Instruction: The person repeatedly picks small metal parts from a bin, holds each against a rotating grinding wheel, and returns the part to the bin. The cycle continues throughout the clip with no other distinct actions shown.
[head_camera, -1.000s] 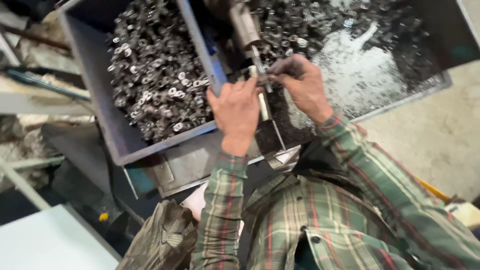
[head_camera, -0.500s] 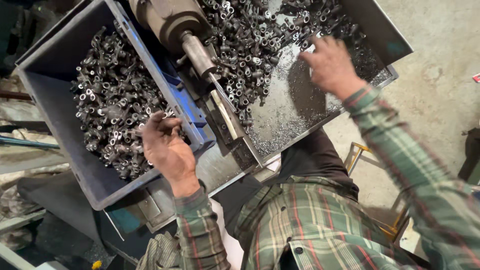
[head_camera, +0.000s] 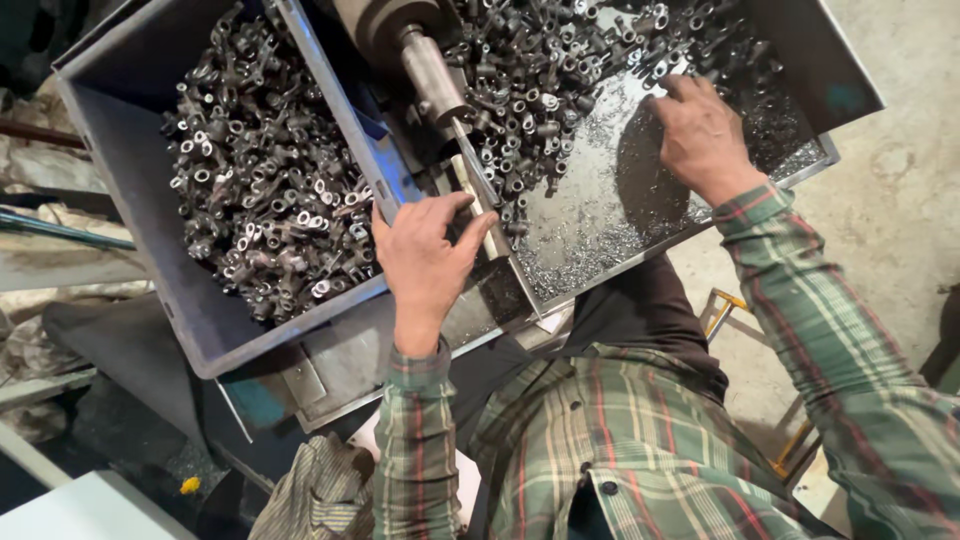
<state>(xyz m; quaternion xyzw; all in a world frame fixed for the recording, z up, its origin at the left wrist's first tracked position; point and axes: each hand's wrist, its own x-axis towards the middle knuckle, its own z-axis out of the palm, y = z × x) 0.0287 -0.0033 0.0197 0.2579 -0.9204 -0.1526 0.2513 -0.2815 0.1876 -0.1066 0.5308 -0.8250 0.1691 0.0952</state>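
Observation:
My left hand (head_camera: 425, 265) is at the middle of the machine, thumb and fingers closed around a narrow flat metal bar (head_camera: 478, 205) that runs out from the round spindle (head_camera: 425, 65). My right hand (head_camera: 700, 135) lies palm down in the right tray (head_camera: 800, 60), fingertips curled into the edge of a heap of small dark metal parts (head_camera: 560, 80). Whether it holds a part is hidden. Bright metal shavings (head_camera: 600, 215) cover the tray floor beside it. A grey bin (head_camera: 130, 230) on the left holds many similar parts (head_camera: 260, 190).
My plaid sleeves and shirt (head_camera: 620, 440) fill the lower frame. A blue divider wall (head_camera: 345, 130) separates the bin from the spindle. Concrete floor (head_camera: 890, 210) lies to the right, with a yellow-edged stool frame (head_camera: 730, 305). Dark clutter sits at the lower left.
My left hand has moved from the bin's edge back to the bar by the spindle. My right hand has shifted slightly within the right tray and settled on the parts.

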